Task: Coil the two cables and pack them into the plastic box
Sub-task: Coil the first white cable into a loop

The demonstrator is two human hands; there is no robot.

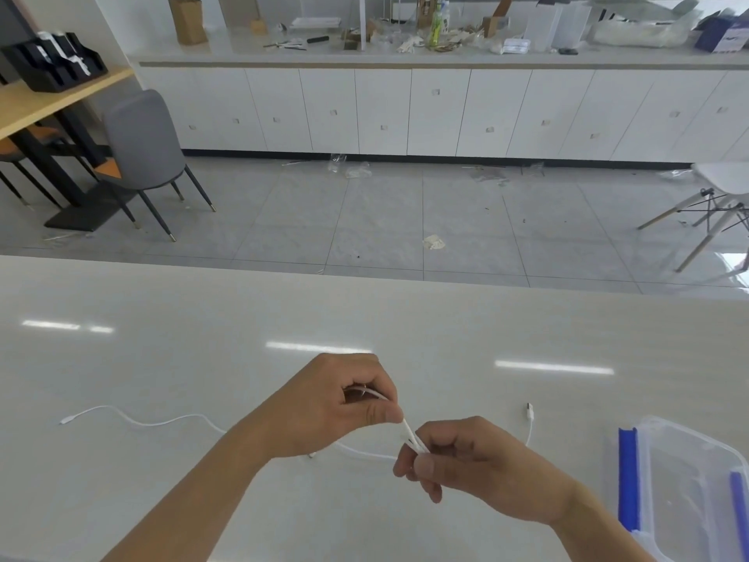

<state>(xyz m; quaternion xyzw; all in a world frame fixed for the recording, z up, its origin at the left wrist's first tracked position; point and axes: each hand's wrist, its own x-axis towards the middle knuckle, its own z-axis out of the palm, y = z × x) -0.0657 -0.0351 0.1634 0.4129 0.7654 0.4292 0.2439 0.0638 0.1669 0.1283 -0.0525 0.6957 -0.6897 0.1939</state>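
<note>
- Plastic box [685, 492], blue-clipped, lies on the table [162, 358], right of the hands.
- Right hand [474, 466] pinches a white cable [411, 434].
- Left hand [336, 403] curls round it.
- Cable trails left [162, 421]; another plug end [529, 411] lies between hands and box.

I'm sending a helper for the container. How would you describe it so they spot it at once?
Start at the big glossy white table and go to its near right corner. The clear plastic box sits there, right of the hands; its bright blue clip sets it apart from the thin white cables.
</note>
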